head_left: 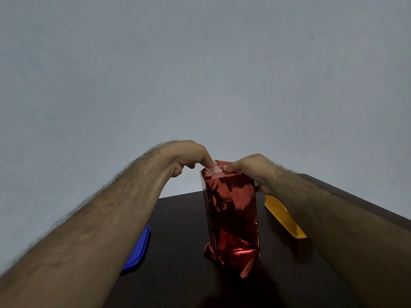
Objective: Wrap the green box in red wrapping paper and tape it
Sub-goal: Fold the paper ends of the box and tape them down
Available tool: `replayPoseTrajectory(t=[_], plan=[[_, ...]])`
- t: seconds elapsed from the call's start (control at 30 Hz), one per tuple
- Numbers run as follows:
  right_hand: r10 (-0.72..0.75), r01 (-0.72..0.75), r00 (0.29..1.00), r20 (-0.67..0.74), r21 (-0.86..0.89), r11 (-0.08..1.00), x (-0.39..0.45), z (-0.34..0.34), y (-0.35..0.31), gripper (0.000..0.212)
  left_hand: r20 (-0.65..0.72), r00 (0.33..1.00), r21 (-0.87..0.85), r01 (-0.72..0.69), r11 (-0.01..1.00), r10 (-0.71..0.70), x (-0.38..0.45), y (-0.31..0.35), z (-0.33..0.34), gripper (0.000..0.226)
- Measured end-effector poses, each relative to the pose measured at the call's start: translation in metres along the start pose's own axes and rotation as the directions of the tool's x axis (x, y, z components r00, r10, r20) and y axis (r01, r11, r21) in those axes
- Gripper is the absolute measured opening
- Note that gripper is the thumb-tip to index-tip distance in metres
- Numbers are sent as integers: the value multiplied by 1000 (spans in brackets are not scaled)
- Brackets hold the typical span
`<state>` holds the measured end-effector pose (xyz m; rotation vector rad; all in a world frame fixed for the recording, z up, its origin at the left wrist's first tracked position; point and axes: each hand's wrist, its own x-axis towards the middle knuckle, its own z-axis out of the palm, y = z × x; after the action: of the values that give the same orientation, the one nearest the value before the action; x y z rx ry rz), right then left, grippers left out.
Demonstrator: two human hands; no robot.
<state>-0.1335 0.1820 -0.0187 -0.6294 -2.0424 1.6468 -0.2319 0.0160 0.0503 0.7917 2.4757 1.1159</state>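
Observation:
A tall box wrapped in shiny red paper [232, 218] stands upright on the dark table [178, 252]; none of the green box shows. A strip of clear tape [214, 171] lies across the folded top. My left hand [189, 155] presses one straight fingertip down on the tape at the top's left side, its other fingers curled. My right hand [255, 168] grips the top right edge of the package, thumb on top. Loose paper is crumpled at the bottom.
A blue flat lid or tray [139, 250] lies on the table to the left, partly under my left forearm. A yellow tray [284, 216] lies to the right, behind my right forearm. A plain pale wall stands beyond the table's far edge.

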Motion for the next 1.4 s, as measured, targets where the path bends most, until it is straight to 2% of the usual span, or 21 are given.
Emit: replayPoseTrajectory(t=[0.1,0.23,0.47,0.6,0.67,0.8,0.93,1.13,1.2,1.3,1.4], plan=[[4,-4,1000,3,9,1000,1,-1,1,30,-13,1000,-16,3,1000,-3,0,2,2,36],[0,0,1000,10,6,1000,2,-1,1,31,-50,999,-26,2,1000,-4,1,0,3,46],[9,-9,1000,26,2,1000,4,-2,2,30,-72,997,31,36,999,-34,-1,-4,6,43],[4,-4,1000,23,-3,1000,6,-1,3,32,-83,996,60,41,997,-35,-1,-4,11,51],[-1,1,1000,16,-33,999,7,0,3,37,-92,995,84,37,996,-29,-1,-2,11,53],[-24,23,1000,-8,-102,994,8,0,2,43,-146,989,189,29,982,-1,-2,2,10,43],[-80,74,997,-20,-209,975,3,1,1,76,-167,985,283,19,959,30,-5,8,10,42],[11,-9,1000,6,-201,980,9,0,-1,80,-215,976,356,63,932,17,-10,6,2,63],[22,-21,1000,6,-187,982,11,1,0,73,-206,979,302,76,950,-13,-12,0,-1,64],[8,-6,1000,9,-174,985,11,1,-1,57,-227,973,120,72,990,-43,-8,-14,-1,63],[-8,9,1000,9,-159,987,8,1,-2,50,-270,963,-68,-3,998,-16,-10,-25,6,46]])
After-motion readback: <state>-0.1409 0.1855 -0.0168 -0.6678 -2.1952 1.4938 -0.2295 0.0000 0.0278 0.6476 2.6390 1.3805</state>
